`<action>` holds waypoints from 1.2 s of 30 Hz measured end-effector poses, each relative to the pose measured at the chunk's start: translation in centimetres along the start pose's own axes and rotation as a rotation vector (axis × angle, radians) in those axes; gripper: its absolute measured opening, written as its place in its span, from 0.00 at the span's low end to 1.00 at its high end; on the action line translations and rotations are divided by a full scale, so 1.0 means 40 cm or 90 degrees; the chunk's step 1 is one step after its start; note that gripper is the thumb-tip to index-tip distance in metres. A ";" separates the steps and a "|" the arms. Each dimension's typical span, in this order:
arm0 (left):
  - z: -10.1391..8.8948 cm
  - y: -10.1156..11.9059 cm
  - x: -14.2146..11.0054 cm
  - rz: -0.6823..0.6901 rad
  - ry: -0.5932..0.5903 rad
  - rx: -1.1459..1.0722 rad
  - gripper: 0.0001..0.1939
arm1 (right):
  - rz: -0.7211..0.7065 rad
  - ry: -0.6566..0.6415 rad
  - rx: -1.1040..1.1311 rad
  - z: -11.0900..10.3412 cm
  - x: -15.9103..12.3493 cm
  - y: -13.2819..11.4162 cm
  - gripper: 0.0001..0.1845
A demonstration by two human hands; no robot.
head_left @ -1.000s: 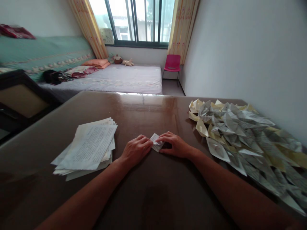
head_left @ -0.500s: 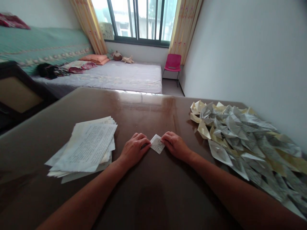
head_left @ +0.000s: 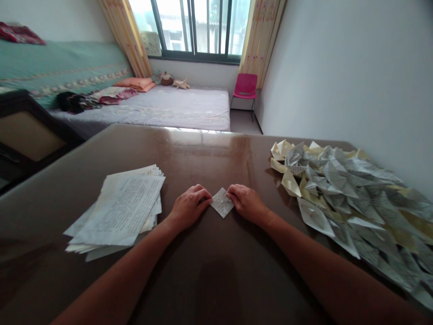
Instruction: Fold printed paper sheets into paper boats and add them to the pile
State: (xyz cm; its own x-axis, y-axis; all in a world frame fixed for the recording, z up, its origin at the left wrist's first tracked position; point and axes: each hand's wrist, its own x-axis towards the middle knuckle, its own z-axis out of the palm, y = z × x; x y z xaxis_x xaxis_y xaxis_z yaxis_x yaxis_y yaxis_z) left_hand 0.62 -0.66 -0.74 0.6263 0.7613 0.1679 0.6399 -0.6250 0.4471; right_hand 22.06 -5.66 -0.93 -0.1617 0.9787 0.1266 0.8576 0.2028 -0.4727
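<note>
A small folded paper (head_left: pixel 222 204), diamond-shaped and printed with text, lies in the middle of the brown table (head_left: pixel 209 162). My left hand (head_left: pixel 191 204) pinches its left corner between thumb and fingers. At the opposite corner, my right hand (head_left: pixel 246 201) has its fingers closed on the paper's edge. Left of my hands rests a stack of printed paper sheets (head_left: pixel 123 212), its edges uneven. A large heap of folded paper boats (head_left: pixel 338 185), white and yellowish, covers the table's right side.
Beyond the table is a bed (head_left: pixel 182 106) with orange pillows (head_left: pixel 135 84) and stuffed toys. A pink chair (head_left: pixel 245 85) stands by the right wall. On the left, a dark wooden chair or headboard-like frame (head_left: pixel 30 131) is close to the table edge.
The folded paper now lies slightly turned and looks a little wider, with a crease visible across its middle. Both hands keep hold of its corners; the view has shifted slightly.
</note>
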 end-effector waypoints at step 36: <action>-0.005 0.058 -0.059 0.150 0.006 0.370 0.18 | -0.087 -0.146 -0.355 -0.088 -0.085 -0.098 0.13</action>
State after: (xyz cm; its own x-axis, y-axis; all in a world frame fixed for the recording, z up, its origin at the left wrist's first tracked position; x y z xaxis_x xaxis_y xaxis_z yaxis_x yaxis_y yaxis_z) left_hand 0.54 -3.89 0.10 0.7775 0.5919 0.2124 0.6247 -0.7657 -0.1532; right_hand 20.95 -9.90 3.56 -0.3366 0.9393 -0.0659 0.9376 0.3408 0.0689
